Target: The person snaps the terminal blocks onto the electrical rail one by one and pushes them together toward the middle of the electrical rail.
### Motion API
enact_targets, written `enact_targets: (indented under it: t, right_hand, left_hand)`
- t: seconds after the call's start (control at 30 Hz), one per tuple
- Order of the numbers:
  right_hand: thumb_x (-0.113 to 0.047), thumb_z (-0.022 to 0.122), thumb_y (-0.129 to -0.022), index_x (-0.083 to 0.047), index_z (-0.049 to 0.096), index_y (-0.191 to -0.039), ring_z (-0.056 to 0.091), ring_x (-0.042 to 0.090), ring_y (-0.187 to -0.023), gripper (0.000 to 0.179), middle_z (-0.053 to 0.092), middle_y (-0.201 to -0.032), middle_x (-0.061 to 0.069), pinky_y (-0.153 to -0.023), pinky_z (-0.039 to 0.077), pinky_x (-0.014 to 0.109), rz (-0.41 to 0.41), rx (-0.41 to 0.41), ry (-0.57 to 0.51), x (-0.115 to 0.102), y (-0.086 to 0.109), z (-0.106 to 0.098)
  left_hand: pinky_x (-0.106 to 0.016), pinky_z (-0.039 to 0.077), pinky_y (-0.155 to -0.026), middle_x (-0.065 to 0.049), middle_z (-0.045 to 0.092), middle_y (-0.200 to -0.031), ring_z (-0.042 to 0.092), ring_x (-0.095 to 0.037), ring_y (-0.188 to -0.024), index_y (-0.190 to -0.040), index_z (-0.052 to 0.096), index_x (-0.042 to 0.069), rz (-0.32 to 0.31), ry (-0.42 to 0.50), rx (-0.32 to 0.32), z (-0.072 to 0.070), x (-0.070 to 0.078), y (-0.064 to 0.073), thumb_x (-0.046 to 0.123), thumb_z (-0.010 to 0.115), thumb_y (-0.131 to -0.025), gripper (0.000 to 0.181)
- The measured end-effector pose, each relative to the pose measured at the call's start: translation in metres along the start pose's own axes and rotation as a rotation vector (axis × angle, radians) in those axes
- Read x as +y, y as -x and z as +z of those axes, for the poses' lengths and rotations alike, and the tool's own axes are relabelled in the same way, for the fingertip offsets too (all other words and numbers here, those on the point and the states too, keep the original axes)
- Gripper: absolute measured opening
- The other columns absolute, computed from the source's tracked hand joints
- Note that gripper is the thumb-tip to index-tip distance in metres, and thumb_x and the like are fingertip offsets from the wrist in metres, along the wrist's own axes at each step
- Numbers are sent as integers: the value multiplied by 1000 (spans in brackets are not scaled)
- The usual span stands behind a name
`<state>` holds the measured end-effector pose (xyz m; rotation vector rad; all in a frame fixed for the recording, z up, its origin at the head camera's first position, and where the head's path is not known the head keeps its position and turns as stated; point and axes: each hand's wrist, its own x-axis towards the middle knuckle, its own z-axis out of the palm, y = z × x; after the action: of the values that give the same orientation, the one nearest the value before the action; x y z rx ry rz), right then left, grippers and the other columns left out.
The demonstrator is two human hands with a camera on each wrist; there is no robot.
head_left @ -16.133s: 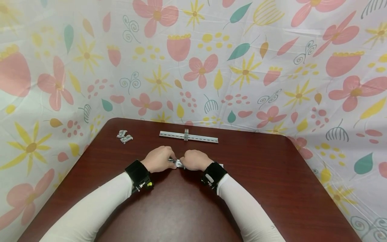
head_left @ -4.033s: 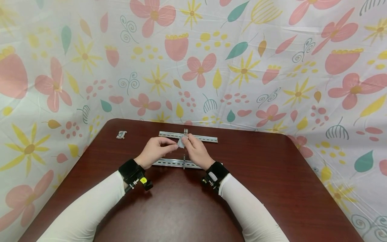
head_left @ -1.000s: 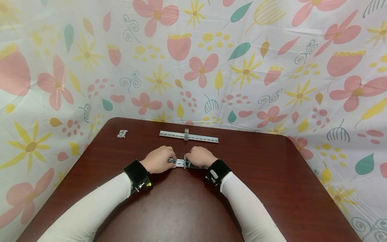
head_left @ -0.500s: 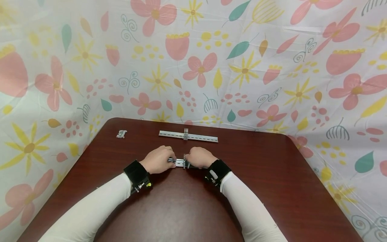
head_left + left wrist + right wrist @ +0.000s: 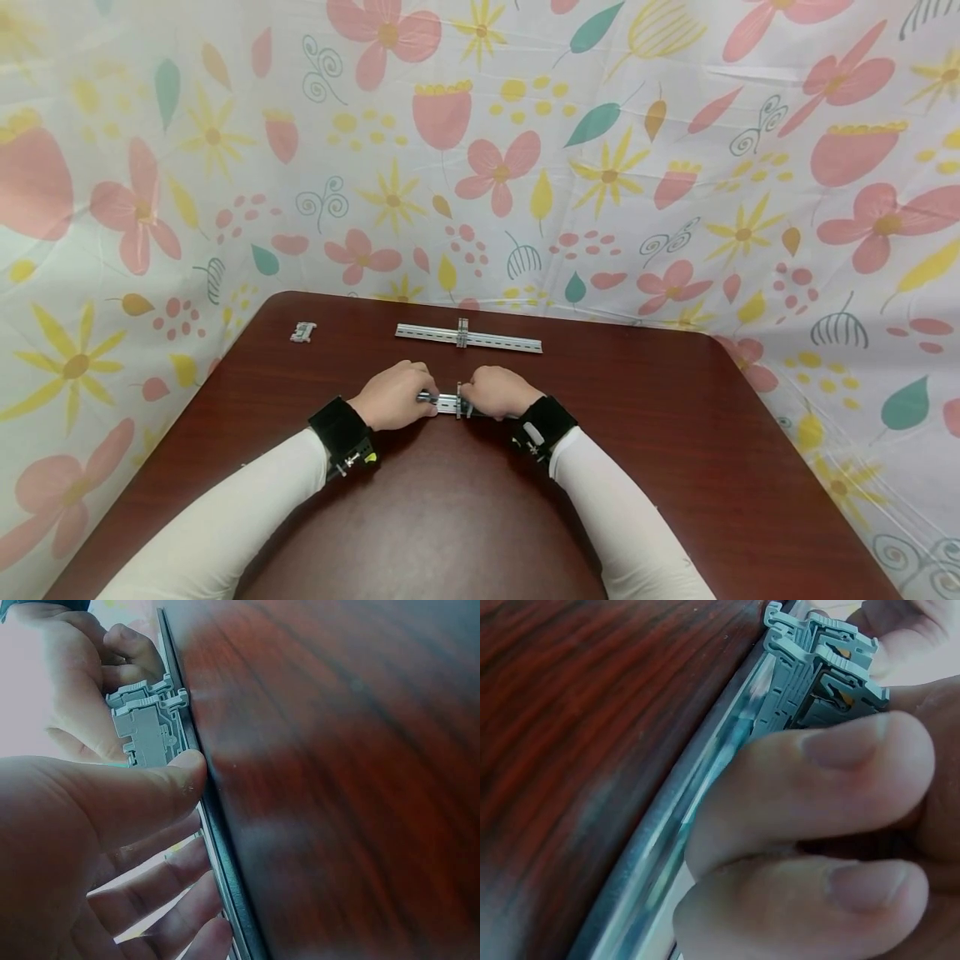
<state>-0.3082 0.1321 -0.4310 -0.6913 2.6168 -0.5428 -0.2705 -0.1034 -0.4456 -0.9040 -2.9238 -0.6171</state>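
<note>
In the head view my left hand [image 5: 393, 396] grips the left part of a slotted metal DIN rail [image 5: 447, 404] low over the table. The left wrist view has the thumb lying along the rail's edge, fingers curled beneath. My right hand [image 5: 498, 392] is at the rail's middle, fingers curled against a grey terminal block [image 5: 832, 697]. A second terminal block [image 5: 784, 619] stands close beside it on the rail. Both blocks also appear upright in the left wrist view, the nearer block [image 5: 142, 735] facing my left thumb. My right thumb's contact with the block is hidden.
Farther back lies another DIN rail [image 5: 502, 342] with terminal blocks [image 5: 462, 332] clipped at its middle. One loose terminal block [image 5: 303, 332] lies at the table's back left. A floral curtain [image 5: 480, 167] hangs behind the brown table [image 5: 637, 467].
One of two loose blocks at the back left was taken. Four seconds ago both hands held it above the rail; now it is down at the rail. The last second shows hardly any movement.
</note>
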Motion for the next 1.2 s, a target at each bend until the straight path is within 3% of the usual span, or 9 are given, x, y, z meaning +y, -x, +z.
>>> enact_targets:
  t: [0.63,0.67,0.87,0.9,1.2]
  right_hand:
    - [-24,43,-120,-22,47,-57,46,16,-41,63,41,-50,-4,-56,45,31,-43,-24,32,2,-1,2]
    - [-28,41,-121,-23,46,-59,45,15,-42,63,41,-51,-5,-55,44,31,-65,-20,43,12,-7,6]
    - [-28,39,-122,-23,46,-59,43,14,-43,63,40,-53,-5,-57,42,31,-52,-27,56,10,-8,6]
    - [-24,40,-121,-21,47,-58,43,15,-44,63,40,-52,-4,-57,42,31,-28,-35,45,1,-2,1]
    - [-26,47,-120,-23,45,-56,39,14,-45,63,38,-52,-5,-56,38,30,-19,13,44,5,-4,4]
  left_hand:
    - [-40,57,-87,1,71,-105,63,-25,-104,-109,86,14,-11,11,-5,0,0,0,21,89,-98,13]
    - [-41,57,-88,1,71,-105,64,-25,-104,-109,86,14,-10,10,-5,0,0,0,21,89,-98,14]
    - [-40,57,-89,1,70,-105,65,-26,-105,-109,86,15,-2,-1,-1,0,-1,-1,22,89,-98,13]
    - [-40,57,-88,1,70,-105,65,-26,-105,-109,86,15,-1,-1,0,1,-2,-1,22,89,-98,13]
    - [-40,56,-87,3,69,-105,63,-24,-104,-109,86,16,-7,2,-6,2,-3,-1,23,89,-98,13]
